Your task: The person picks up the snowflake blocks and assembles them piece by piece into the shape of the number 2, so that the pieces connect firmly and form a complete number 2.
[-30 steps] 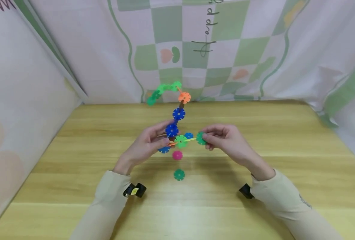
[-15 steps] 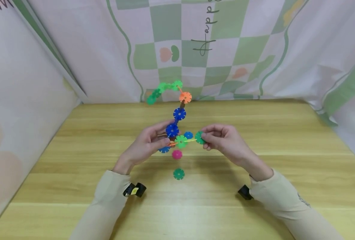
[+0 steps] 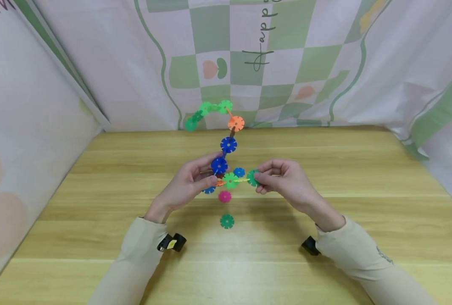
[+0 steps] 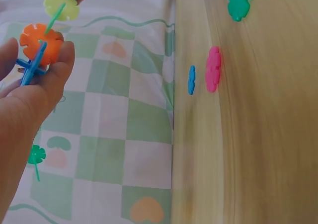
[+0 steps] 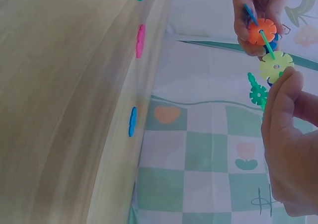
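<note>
My left hand (image 3: 188, 182) grips a chain of interlocking snowflake discs (image 3: 228, 145) above the table, around its blue and orange part. The chain rises from dark blue through brown and orange, then bends left into green. From the grip, a bright green disc (image 3: 230, 180) and a yellow disc (image 4: 61, 7) lead toward my right hand (image 3: 287, 182). Between thumb and fingers that hand pinches a darker green disc (image 3: 252, 178), which meets the yellow disc's edge. In the left wrist view an orange disc (image 4: 39, 42) and crossed blue discs (image 4: 33, 67) sit at the left fingers.
Three loose discs lie on the wooden table (image 3: 96, 237) below the hands: blue (image 3: 239, 172), pink (image 3: 224, 196) and green (image 3: 227, 221). A printed checkered cloth (image 3: 245, 67) hangs behind the table's far edge, and a white panel (image 3: 27, 106) stands at the left.
The right hand, with its green disc, has shifted slightly left and its fingers have turned down a little. The left hand keeps its hold on the chain in nearly the same place.
</note>
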Available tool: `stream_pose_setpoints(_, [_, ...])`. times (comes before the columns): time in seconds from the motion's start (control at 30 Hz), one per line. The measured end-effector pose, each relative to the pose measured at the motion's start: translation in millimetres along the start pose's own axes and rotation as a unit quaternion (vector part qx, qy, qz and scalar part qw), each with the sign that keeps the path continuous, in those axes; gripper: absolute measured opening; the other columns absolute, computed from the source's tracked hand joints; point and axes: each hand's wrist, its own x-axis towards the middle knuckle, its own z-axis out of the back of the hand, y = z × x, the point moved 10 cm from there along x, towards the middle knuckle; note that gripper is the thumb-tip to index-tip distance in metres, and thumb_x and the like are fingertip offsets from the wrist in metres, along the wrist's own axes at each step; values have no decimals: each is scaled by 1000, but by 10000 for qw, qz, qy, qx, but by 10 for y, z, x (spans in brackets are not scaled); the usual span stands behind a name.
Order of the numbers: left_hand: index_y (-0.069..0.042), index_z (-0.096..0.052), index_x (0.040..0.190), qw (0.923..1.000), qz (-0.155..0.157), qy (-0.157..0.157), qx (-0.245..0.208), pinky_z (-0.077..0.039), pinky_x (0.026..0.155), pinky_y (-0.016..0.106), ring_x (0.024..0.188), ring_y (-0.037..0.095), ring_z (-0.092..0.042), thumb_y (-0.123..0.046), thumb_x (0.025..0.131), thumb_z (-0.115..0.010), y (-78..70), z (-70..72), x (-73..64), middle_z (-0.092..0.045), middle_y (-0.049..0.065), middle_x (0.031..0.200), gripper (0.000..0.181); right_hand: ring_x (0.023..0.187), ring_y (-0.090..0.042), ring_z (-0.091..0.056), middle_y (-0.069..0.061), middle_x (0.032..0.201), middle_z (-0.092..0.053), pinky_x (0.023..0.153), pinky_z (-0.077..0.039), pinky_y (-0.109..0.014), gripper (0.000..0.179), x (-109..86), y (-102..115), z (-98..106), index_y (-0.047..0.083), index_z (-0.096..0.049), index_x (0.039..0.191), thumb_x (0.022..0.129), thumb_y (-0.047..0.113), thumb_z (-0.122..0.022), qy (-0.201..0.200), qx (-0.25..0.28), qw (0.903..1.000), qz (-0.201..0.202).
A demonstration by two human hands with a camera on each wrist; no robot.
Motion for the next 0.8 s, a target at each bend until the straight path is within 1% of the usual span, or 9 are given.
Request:
stream_pose_setpoints(0.23, [1,-33,147,9999,-3,-72,93,-46,97,32,124,33,-51,5,98,-47,20,-4,10,-49,22,138,52,66,-15,-67,-9,82,-70,65,-57,-30,17,6,7,1,-14,-60,101,91,-1,-61,-142,-196,9996,115])
stream_pose_setpoints(0.4, [2,-32,147,9999,-46,-92,-10,-46,97,32,124,37,-50,6,97,-47,27,-21,26,-51,24,135,52,66,-15,-67,-7,82,-70,66,-57,-30,17,-1,-12,-5,-15,-59,102,92,-1,-61,-203,-104,9996,145])
stream_pose_setpoints(0.47, [2,-32,147,9999,-62,-113,-51,-46,97,32,125,36,-50,6,97,-47,29,-25,31,-51,24,135,52,67,-14,-67,-7,82,-70,67,-57,-30,18,-8,-11,-6,-16,-59,103,92,-1,-60,-205,-34,9996,169])
stream_pose_setpoints(0.6, [2,-32,147,9997,-145,-173,-94,-45,98,32,125,34,-50,7,97,-47,27,-26,35,-52,26,133,52,68,-14,-67,-7,83,-70,70,-57,-29,19,-16,-3,-4,-16,-59,104,93,-1,-59,-285,200,9992,181])
stream_pose_setpoints(0.8, [4,-32,146,9993,-184,-304,-126,-46,97,32,124,34,-51,8,96,-47,21,-16,29,-50,26,135,52,67,-13,-67,-6,83,-71,70,-57,-27,11,-2,-34,-8,-8,-61,102,94,-3,-56,-285,997,9946,47])
